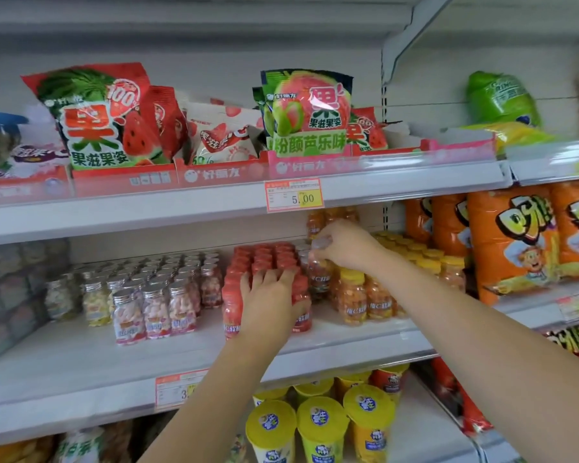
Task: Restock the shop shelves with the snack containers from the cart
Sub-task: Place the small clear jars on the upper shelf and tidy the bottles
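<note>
A block of red-capped bottles [264,259] stands on the middle shelf [81,355]. The left hand [269,295] rests on the block's front row, with its fingers apart over the caps and its thumb at the right side. Just right of the block, the right hand [343,245] pinches the cap of a clear snack bottle [319,275], which is upright between the block and yellow-capped jars [351,295]. Silver-capped bottles [154,295] stand left of the block.

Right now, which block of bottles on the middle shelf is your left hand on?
The red-capped bottles, between the silver-capped bottles and the yellow-capped bottles. The left hand lies across their front caps; the right hand pinches a clear-capped bottle.
</note>
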The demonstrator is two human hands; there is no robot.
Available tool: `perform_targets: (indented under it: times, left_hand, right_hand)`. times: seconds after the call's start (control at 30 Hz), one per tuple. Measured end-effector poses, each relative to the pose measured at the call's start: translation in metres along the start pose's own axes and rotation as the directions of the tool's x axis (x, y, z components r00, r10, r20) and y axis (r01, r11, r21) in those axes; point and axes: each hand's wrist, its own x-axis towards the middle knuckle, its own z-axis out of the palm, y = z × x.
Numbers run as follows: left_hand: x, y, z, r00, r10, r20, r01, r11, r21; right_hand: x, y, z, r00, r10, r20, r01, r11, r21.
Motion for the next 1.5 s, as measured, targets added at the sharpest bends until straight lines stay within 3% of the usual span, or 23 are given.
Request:
perform_targets:
  times: [0.27, 0.57, 0.63, 0.73, 0.87, 1.03, 1.13, 1.23, 1.3, 1.4, 1.5]
  left_hand:
    - [0.002, -0.002, 0.005, 1.0, 0.017, -0.023, -0.016, 0.999, 0.037]
    - [0.002, -0.001, 0.006, 0.999, 0.027, -0.033, -0.027, 1.0, 0.011]
    - [-0.001, -0.002, 0.003, 0.997, 0.042, -0.069, -0.045, 0.998, -0.032]
    - [-0.02, -0.003, -0.005, 0.966, 0.074, -0.249, -0.122, 0.976, -0.182]
    - [-0.092, -0.001, -0.009, 0.908, 0.026, -0.418, -0.231, 0.864, -0.447]
    - [-0.207, -0.009, 0.025, 0.986, 0.005, -0.165, -0.099, 0.82, -0.564]
    - [-0.264, -0.021, 0.061, 0.996, -0.07, 0.049, 0.086, 0.81, -0.581]
    - [-0.313, -0.025, 0.094, 0.956, -0.168, 0.242, 0.279, 0.782, -0.557]
    - [-0.34, -0.023, 0.118, 0.876, -0.23, 0.425, 0.441, 0.738, -0.51]
    - [-0.384, -0.028, 0.164, 0.642, -0.323, 0.695, 0.669, 0.68, -0.302]
    - [-0.436, -0.036, 0.209, 0.473, -0.349, 0.809, 0.765, 0.617, -0.181]
  right_hand:
    - [0.016, -0.004, 0.02, 0.983, 0.038, 0.178, -0.007, 0.985, -0.17]
    - [0.017, -0.001, 0.017, 0.978, 0.016, 0.207, 0.009, 0.993, -0.121]
    - [0.014, -0.003, 0.01, 0.985, -0.018, 0.173, 0.044, 0.988, -0.149]
    - [-0.003, -0.012, -0.006, 0.995, -0.098, 0.026, 0.101, 0.98, -0.173]
    - [-0.07, -0.031, -0.018, 0.97, -0.232, -0.078, 0.225, 0.97, -0.092]
    - [-0.178, -0.023, 0.025, 0.928, -0.335, 0.165, 0.336, 0.942, 0.023]
    - [-0.23, -0.002, 0.08, 0.889, -0.291, 0.354, 0.276, 0.957, 0.093]
    - [-0.272, 0.026, 0.156, 0.863, -0.194, 0.467, 0.129, 0.977, 0.167]
    - [-0.296, 0.049, 0.212, 0.834, -0.085, 0.545, -0.02, 0.983, 0.185]
    - [-0.336, 0.083, 0.284, 0.727, 0.128, 0.675, -0.249, 0.965, 0.084]
    - [-0.375, 0.122, 0.341, 0.622, 0.301, 0.723, -0.396, 0.917, -0.042]
